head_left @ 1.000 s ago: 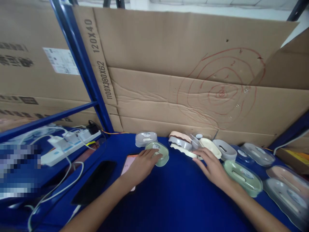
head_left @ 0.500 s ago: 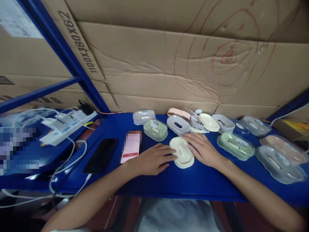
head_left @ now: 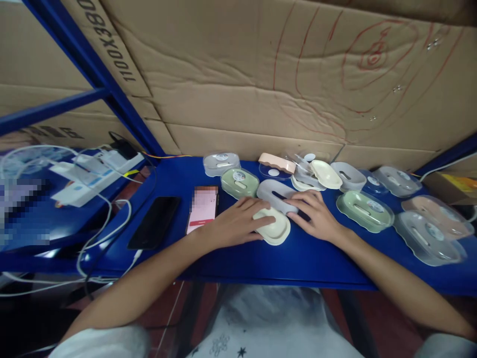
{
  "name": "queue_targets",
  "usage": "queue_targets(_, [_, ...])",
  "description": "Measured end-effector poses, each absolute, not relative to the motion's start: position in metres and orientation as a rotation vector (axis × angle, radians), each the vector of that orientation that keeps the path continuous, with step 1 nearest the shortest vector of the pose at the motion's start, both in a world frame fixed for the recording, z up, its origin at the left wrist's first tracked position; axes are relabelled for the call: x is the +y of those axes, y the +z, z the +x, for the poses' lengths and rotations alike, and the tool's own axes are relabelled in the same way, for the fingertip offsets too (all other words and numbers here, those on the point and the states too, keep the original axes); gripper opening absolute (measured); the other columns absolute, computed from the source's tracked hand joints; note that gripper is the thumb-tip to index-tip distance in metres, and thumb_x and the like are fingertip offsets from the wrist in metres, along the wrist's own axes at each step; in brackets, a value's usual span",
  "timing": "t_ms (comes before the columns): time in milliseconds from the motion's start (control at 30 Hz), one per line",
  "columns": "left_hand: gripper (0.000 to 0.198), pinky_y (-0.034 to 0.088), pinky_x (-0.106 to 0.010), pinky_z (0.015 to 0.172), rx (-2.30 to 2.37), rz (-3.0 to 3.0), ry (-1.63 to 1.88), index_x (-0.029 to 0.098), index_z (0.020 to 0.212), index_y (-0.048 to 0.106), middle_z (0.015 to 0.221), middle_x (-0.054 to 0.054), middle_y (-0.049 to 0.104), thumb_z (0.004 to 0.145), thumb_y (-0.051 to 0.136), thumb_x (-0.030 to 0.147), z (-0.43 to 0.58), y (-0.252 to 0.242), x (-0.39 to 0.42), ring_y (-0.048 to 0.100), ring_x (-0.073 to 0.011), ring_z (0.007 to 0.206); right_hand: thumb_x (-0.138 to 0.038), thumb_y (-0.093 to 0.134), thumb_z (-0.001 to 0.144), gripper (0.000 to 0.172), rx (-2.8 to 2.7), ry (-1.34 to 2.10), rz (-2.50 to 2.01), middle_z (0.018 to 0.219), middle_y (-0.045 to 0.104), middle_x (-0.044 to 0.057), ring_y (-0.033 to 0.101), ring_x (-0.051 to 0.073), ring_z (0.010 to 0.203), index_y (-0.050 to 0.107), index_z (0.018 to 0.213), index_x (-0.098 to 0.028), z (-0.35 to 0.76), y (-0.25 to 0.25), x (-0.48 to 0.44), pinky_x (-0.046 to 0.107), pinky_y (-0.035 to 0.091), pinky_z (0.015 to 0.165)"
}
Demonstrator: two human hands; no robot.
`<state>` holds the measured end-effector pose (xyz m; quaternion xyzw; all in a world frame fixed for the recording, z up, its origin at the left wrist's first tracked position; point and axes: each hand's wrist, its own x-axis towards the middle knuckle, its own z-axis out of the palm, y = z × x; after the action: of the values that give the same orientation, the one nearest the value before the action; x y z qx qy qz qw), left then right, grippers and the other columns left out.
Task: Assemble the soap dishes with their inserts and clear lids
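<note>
My left hand point(head_left: 234, 222) rests with fingers laid over a cream oval soap dish point(head_left: 274, 229) near the front of the blue shelf point(head_left: 290, 258). My right hand point(head_left: 313, 213) lies just right of it, its fingers curled on a grey soap dish tray point(head_left: 274, 191) behind the cream one. A green soap dish with a clear lid point(head_left: 239, 182) sits left of the grey tray.
More soap dishes lie along the back: clear-lidded grey point(head_left: 221, 162), pink point(head_left: 276, 162), cream point(head_left: 326, 173), green point(head_left: 364, 211), and several at the far right point(head_left: 428, 233). A phone with a lit screen point(head_left: 203, 208), a black phone point(head_left: 155, 222), a power strip point(head_left: 95, 176) and cables lie left. Cardboard walls stand behind.
The view tilted down. My right hand pulled the cream dish out to the front, then moved back onto the grey tray. My left hand left the green dish and came onto the cream dish.
</note>
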<state>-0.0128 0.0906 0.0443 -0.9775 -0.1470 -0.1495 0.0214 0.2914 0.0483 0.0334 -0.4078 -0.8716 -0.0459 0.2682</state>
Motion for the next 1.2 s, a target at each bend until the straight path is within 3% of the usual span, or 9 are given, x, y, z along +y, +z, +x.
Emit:
queue_targets(100, [0.071,0.036,-0.061,0.123,-0.518,-2.994,-0.5,0.026,0.156,0.05,0.163,-0.018,0.046,0.094,0.083,0.039,-0.019,0.044,0.099,0.047,-0.0406,0.148,-0.032,0.058,0.109,0.033,-2.459,-0.048,-0.897,0.13,0.074,0.011,0.067,0.023,0.125,0.067,0.138,-0.019,0.279,0.038,0.036,0.046,0.046,0.114])
queue_targets(267, [0.045,0.048,-0.051,0.114,-0.443,-3.063,-0.442,0.02,0.137,0.065,0.136,-0.014,0.068,0.1,0.074,0.043,-0.023,0.032,0.112,0.065,-0.0324,0.128,-0.024,0.058,0.108,0.033,-2.555,-0.123,-0.732,0.13,0.077,0.011,0.069,0.023,0.126,0.066,0.139,-0.015,0.261,0.03,0.026,0.046,0.051,0.113])
queue_targets(400, [0.04,0.053,-0.048,0.107,-0.419,-3.071,-0.49,0.019,0.13,0.069,0.129,-0.014,0.072,0.1,0.074,0.045,-0.02,0.029,0.113,0.068,-0.0312,0.122,-0.029,0.063,0.106,0.041,-2.611,-0.293,-0.706,0.128,0.077,0.014,0.071,0.027,0.122,0.065,0.143,-0.012,0.255,0.027,0.022,0.045,0.056,0.103])
queue_targets(500, [0.04,0.054,-0.047,0.107,-0.425,-3.097,-0.502,0.019,0.132,0.069,0.133,-0.014,0.071,0.101,0.074,0.044,-0.019,0.032,0.111,0.068,-0.0306,0.124,-0.032,0.06,0.108,0.046,-2.597,-0.174,-0.68,0.132,0.076,0.012,0.07,0.025,0.125,0.059,0.151,-0.017,0.26,0.028,0.028,0.043,0.057,0.103])
queue_targets(633, [0.038,0.053,-0.047,0.11,-0.432,-3.161,-0.537,0.02,0.132,0.07,0.134,-0.012,0.071,0.099,0.075,0.039,-0.021,0.036,0.108,0.067,-0.0298,0.126,-0.022,0.048,0.11,0.048,-2.43,-0.125,-0.953,0.143,0.071,0.01,0.065,0.025,0.134,0.054,0.157,-0.024,0.279,0.028,0.056,0.048,0.052,0.11])
queue_targets(733, [0.034,0.054,-0.046,0.11,-0.433,-3.177,-0.533,0.021,0.129,0.072,0.131,-0.011,0.071,0.097,0.076,0.033,-0.022,0.038,0.105,0.068,-0.0293,0.124,-0.023,0.045,0.11,0.045,-2.371,-0.271,-1.224,0.151,0.065,0.014,0.057,0.03,0.142,0.056,0.154,-0.02,0.294,0.025,0.074,0.053,0.045,0.114])
queue_targets(900, [0.033,0.056,-0.044,0.104,-0.422,-3.165,-0.514,0.021,0.128,0.072,0.124,-0.01,0.072,0.097,0.075,0.032,-0.021,0.039,0.101,0.07,-0.0275,0.115,-0.038,0.05,0.11,0.044,-2.342,-0.513,-1.514,0.141,0.069,0.019,0.064,0.035,0.126,0.061,0.146,-0.015,0.303,0.025,0.071,0.055,0.042,0.109])
queue_targets(1067, [0.032,0.057,-0.041,0.101,-0.42,-3.132,-0.536,0.022,0.127,0.073,0.113,-0.008,0.071,0.1,0.075,0.04,-0.017,0.04,0.097,0.069,-0.026,0.111,-0.019,0.04,0.108,0.049,-2.363,-0.465,-1.443,0.159,0.057,0.015,0.055,0.031,0.143,0.051,0.156,-0.017,0.291,0.029,0.069,0.052,0.038,0.115])
queue_targets(1200, [0.039,0.057,-0.04,0.1,-0.425,-3.099,-0.514,0.022,0.133,0.071,0.114,-0.009,0.07,0.102,0.072,0.046,-0.014,0.038,0.093,0.069,-0.0253,0.108,-0.017,0.042,0.106,0.056,-2.451,-0.437,-1.439,0.163,0.052,0.018,0.046,0.033,0.152,0.044,0.161,-0.012,0.282,0.034,0.099,0.055,0.03,0.122])
